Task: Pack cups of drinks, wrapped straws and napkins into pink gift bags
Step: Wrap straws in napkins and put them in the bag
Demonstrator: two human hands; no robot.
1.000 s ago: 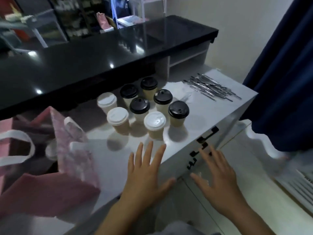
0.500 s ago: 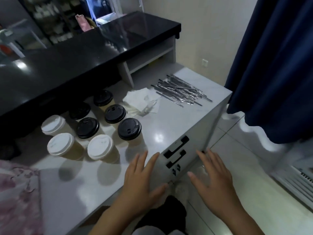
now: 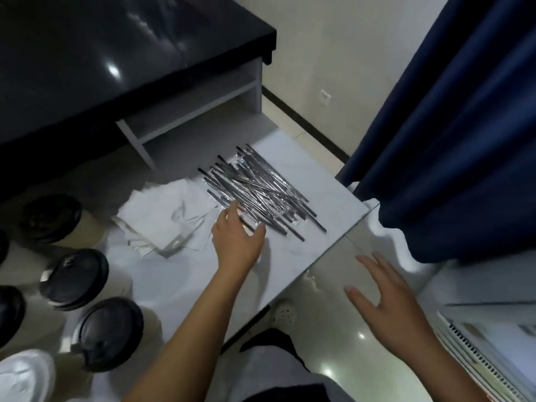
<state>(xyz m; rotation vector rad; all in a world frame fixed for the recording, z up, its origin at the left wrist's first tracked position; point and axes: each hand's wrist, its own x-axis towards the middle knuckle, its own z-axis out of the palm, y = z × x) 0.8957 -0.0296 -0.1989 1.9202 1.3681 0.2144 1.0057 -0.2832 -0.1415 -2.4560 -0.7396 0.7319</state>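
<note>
A loose pile of wrapped straws [image 3: 253, 187] lies on the white counter [image 3: 322, 184] near its right corner. My left hand [image 3: 236, 240] reaches over the counter, and its straight fingers touch the near edge of the pile. White napkins [image 3: 162, 216] lie just left of the straws. Several cups stand at the left: black-lidded ones [image 3: 74, 280] [image 3: 110, 333] [image 3: 49, 219] and a white-lidded one [image 3: 23, 375]. My right hand [image 3: 385, 294] hovers open over the floor, right of the counter, holding nothing. No pink bag is in view.
A raised black countertop [image 3: 116, 53] with a grey shelf [image 3: 197, 105] under it runs behind the white counter. A dark blue curtain [image 3: 452, 126] hangs at the right. A white slatted unit [image 3: 481, 358] stands on the floor at the lower right.
The view has swung right, so the pink bag is out of frame. My left hand has moved forward from the counter's front edge to the straw pile. My right hand stays open beside the counter.
</note>
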